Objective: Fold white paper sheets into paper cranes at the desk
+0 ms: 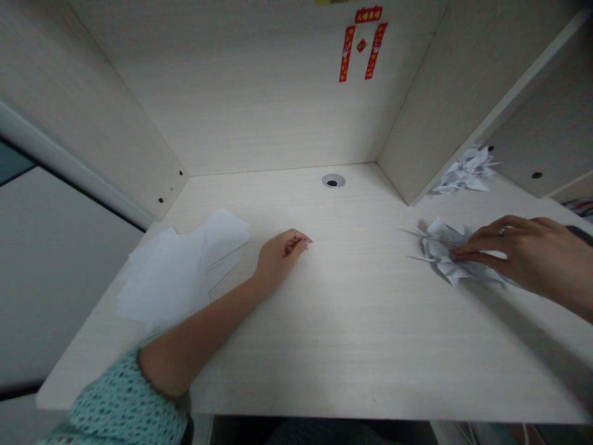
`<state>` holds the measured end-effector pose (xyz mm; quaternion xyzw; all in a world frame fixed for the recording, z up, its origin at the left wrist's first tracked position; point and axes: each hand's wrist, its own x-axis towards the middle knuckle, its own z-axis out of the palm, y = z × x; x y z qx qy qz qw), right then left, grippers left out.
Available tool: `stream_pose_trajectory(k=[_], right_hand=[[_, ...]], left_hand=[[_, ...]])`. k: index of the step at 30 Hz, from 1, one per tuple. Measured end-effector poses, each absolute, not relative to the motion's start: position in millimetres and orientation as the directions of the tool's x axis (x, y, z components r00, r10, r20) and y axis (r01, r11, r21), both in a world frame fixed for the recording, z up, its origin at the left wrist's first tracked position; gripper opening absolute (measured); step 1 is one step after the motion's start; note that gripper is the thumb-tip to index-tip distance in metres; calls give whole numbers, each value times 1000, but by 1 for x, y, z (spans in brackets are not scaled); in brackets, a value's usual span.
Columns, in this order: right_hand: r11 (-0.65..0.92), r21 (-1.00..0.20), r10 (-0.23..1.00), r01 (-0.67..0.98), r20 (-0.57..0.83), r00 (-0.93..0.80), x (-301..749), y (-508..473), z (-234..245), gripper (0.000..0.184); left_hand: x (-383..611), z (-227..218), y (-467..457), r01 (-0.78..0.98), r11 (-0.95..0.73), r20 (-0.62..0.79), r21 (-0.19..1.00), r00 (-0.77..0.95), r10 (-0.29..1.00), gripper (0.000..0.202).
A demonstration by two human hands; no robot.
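Observation:
My left hand (283, 254) rests on the desk near its middle, fingers curled in loosely, with nothing visible in them. Beside that forearm, on the left, lies a spread of flat white paper sheets (171, 272), partly overlapping; the forearm covers some of their edge. On the right, my right hand (523, 250), with a ring on one finger, reaches over a heap of folded white paper pieces (440, 247). Its thumb and fingertips close together on paper in that heap. The hand hides part of the heap, so the exact piece pinched is unclear.
A second heap of folded paper (467, 170) sits farther back, beyond the upright divider panel (417, 123). The desk (324, 346) has a round cable hole (333, 180) near the back wall. Red paper decorations (361, 45) are stuck on that wall. A side panel (139, 142) bounds the left.

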<state>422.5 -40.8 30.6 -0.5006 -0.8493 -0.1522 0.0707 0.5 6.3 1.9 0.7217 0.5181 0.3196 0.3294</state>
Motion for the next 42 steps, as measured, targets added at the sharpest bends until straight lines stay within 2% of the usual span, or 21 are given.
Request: stream_pose_trajectory(k=[1, 4, 7, 9, 11, 13, 15, 17, 19, 22, 25, 26, 28, 30, 33, 37, 42], right_hand=[[431, 223, 853, 874, 215, -476, 421, -43, 33, 45], [420, 260, 865, 869, 176, -471, 414, -47, 43, 35], [423, 302, 843, 854, 214, -493, 391, -49, 60, 33], [447, 284, 808, 848, 278, -519, 363, -47, 71, 34], [505, 251, 757, 826, 332, -563, 327, -43, 81, 32], [588, 212, 701, 781, 349, -622, 290, -38, 87, 28], [634, 181, 660, 752, 379, -649, 253, -31, 89, 23], [701, 142, 630, 699, 335, -700, 220, -22, 87, 20], [763, 93, 595, 640, 288, -750, 188, -10, 82, 20], [824, -17, 551, 566, 254, -795, 142, 15, 67, 22], [864, -117, 503, 489, 234, -832, 98, 41, 45, 36], [877, -117, 481, 466, 210, -851, 84, 49, 37, 42], [922, -43, 386, 386, 209, -899, 61, 60, 23, 48], [952, 24, 293, 305, 219, -931, 43, 66, 13, 45], [947, -5, 316, 320, 178, -932, 29, 69, 6, 33], [944, -41, 331, 328, 138, -934, 24, 68, 7, 28], [953, 30, 293, 301, 159, -943, 24, 66, 8, 25]], left_hand=[[1, 3, 6, 554, -249, 115, 795, 264, 958, 23], [1, 5, 5, 577, -250, 105, 777, 273, 956, 24], [2, 6, 5, 583, -253, 108, 772, 272, 956, 24], [2, 8, 3, 590, -269, 136, 761, 261, 956, 23], [3, 10, 0, 602, -327, 204, 729, 265, 942, 21], [4, 11, -4, 612, -456, 306, 647, 339, 890, 20], [5, 10, -8, 558, -647, 397, 519, 513, 761, 20], [6, 8, -12, 447, -821, 465, 355, 677, 570, 18], [7, 5, -15, 352, -924, 554, 146, 745, 372, 14], [8, 7, -21, 232, -963, 654, -139, 752, 87, 9], [9, 15, -27, 134, -954, 653, -268, 753, -78, 9], [9, 17, -29, 112, -949, 667, -293, 736, -119, 9], [10, 20, -32, 87, -938, 682, -335, 710, -177, 9], [11, 20, -33, 81, -931, 685, -356, 701, -201, 8], [11, 18, -31, 106, -932, 694, -347, 698, -179, 6], [12, 17, -30, 115, -933, 706, -340, 687, -173, 6], [12, 17, -30, 122, -931, 708, -343, 686, -171, 7]])
